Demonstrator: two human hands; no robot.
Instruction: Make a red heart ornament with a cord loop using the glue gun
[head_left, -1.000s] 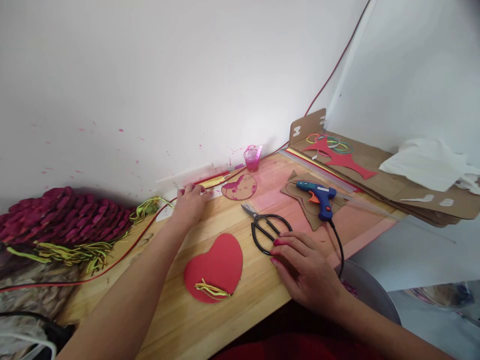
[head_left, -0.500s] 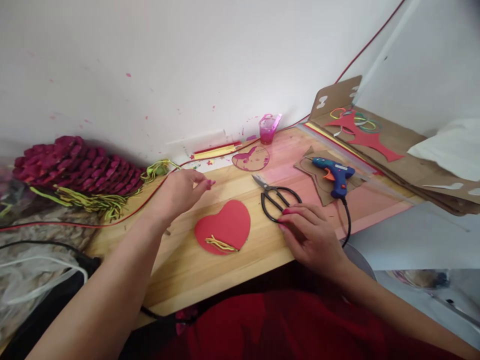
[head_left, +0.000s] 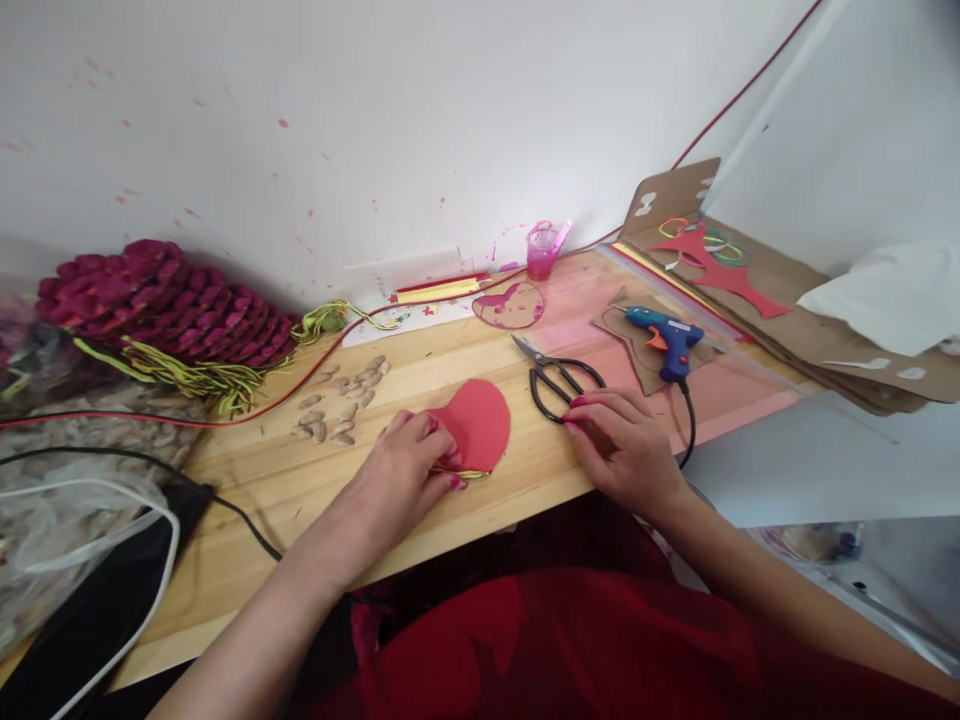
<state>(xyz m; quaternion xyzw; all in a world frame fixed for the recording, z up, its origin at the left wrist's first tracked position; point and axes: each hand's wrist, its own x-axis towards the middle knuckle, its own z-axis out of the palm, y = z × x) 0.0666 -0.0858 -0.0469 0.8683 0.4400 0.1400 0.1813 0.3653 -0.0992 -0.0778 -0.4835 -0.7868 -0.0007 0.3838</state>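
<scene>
A red heart-shaped cutout (head_left: 480, 420) lies flat on the wooden table, its left side covered by my left hand (head_left: 416, 460). The fingers and thumb of that hand close round short yellow-green yarn strands (head_left: 475, 474) along the heart's lower edge; their left ends are hidden. My right hand (head_left: 622, 440) rests by the table's front edge, fingers curled over a handle loop of black-handled scissors (head_left: 559, 378). The blades lie slightly apart, pointing away to the left. Several peanut-like shells (head_left: 349, 395) are scattered to the left of the heart.
A blue glue gun (head_left: 667, 340) lies on cardboard at right, its cord hanging over the edge. Behind stand a cup of pink liquid (head_left: 541, 250) and a pink-stained cutout (head_left: 510, 305). A magenta shell-covered piece (head_left: 165, 305) and a red cord (head_left: 322, 365) lie at left.
My left hand has come down and toward me from above the shells onto the heart and its yarn strands, uncovering the shells. My right hand stays at the scissors.
</scene>
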